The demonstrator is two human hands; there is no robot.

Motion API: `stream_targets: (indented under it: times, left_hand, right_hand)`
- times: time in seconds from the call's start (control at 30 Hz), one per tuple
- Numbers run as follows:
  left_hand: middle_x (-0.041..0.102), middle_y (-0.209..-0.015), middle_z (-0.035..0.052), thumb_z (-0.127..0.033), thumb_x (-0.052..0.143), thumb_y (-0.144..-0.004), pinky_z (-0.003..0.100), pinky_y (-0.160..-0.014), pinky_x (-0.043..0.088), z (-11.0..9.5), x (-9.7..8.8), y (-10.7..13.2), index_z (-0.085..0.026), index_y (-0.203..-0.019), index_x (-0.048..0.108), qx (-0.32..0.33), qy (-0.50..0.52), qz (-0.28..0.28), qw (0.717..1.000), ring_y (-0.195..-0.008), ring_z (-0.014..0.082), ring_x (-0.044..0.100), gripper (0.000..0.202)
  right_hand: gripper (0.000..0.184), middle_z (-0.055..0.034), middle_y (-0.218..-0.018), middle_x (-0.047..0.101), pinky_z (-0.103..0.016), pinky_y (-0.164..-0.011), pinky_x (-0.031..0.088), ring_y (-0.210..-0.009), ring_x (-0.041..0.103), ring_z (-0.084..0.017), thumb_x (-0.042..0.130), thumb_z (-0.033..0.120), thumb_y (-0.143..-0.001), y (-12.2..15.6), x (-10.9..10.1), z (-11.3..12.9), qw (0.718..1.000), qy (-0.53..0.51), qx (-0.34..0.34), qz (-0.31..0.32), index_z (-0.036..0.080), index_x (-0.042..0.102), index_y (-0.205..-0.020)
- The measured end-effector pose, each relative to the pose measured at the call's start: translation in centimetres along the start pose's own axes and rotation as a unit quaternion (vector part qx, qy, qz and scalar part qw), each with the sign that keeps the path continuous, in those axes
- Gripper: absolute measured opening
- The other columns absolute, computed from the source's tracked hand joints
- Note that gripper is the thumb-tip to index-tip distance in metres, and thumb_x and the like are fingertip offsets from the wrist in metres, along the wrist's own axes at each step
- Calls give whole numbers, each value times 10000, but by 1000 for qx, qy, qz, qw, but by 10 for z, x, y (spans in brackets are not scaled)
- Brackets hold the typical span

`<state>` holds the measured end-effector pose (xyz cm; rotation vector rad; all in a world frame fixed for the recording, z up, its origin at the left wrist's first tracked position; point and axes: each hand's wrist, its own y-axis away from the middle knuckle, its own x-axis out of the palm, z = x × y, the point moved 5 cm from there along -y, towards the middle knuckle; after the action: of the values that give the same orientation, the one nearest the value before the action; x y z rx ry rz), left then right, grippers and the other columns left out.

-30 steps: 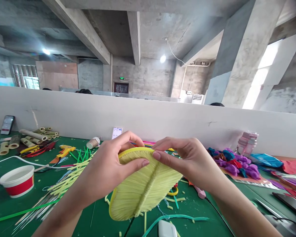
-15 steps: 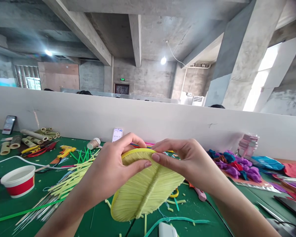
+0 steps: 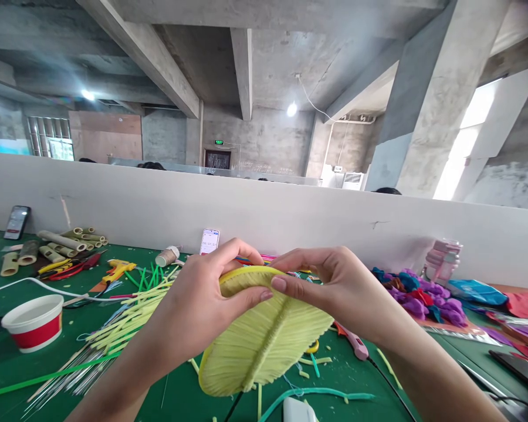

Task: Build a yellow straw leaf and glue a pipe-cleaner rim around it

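Observation:
Between my two hands is a pale yellow-green leaf shape [image 3: 264, 351] made of fuzzy pipe-cleaner strips, with a raised midrib and a brighter yellow strip [image 3: 246, 273] along its upper edge. My left hand [image 3: 211, 299] pinches that edge, thumb on the near face and fingers behind. Close beside it, my right hand [image 3: 321, 281] pinches the same rim between thumb and fingers. The fingertips behind the leaf are partly hidden. A dark stem shows below the leaf's lower end.
Yellow-green pipe cleaners [image 3: 132, 322] and thin wires lie to the left, near a paper cup [image 3: 33, 322]. Behind are a yellow glue gun [image 3: 118, 271], pliers and bamboo pieces. A pink-handled tool [image 3: 356, 346] and purple bundles [image 3: 435, 293] lie right. A low white partition [image 3: 264, 205] borders the table.
The leaf has shifted very slightly to the right in my hands. Both hands keep their pinch on its upper edge, nearly unmoved.

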<state>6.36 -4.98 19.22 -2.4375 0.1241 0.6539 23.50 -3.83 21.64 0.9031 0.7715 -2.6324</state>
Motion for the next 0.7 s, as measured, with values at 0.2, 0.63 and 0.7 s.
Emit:
stream_targets:
  times: [0.2,0.63,0.7]
  left_hand:
    - [717,-783,-81,-385,713,-832,189,-562,422,-6,-1,1,-287,-979,610,27,-40,-22,999,-642,105,612,205]
    - [720,-777,-79,-447,683,-850,201,-558,435,-3,2,1,-310,-1016,601,21,-28,-13,999,-634,112,617,230]
    - [728,-814,-71,-432,690,-847,209,-578,450,-4,4,1,-313,-1031,603,20,-25,-13,999,-669,122,638,235]
  right_hand:
    - [295,2,-818,743,-253,-610,455,-722,649,-158,676,525,-815,-2,2,0,1000,-9,9,6,250,775,-857]
    - [273,8,-958,764,-269,-717,497,-847,687,-185,721,515,-787,-2,2,1,998,-54,-1,20,291,785,-928]
    - [276,5,-946,763,-270,-716,497,-845,687,-187,715,516,-792,-2,2,1,998,-52,0,19,285,787,-925]
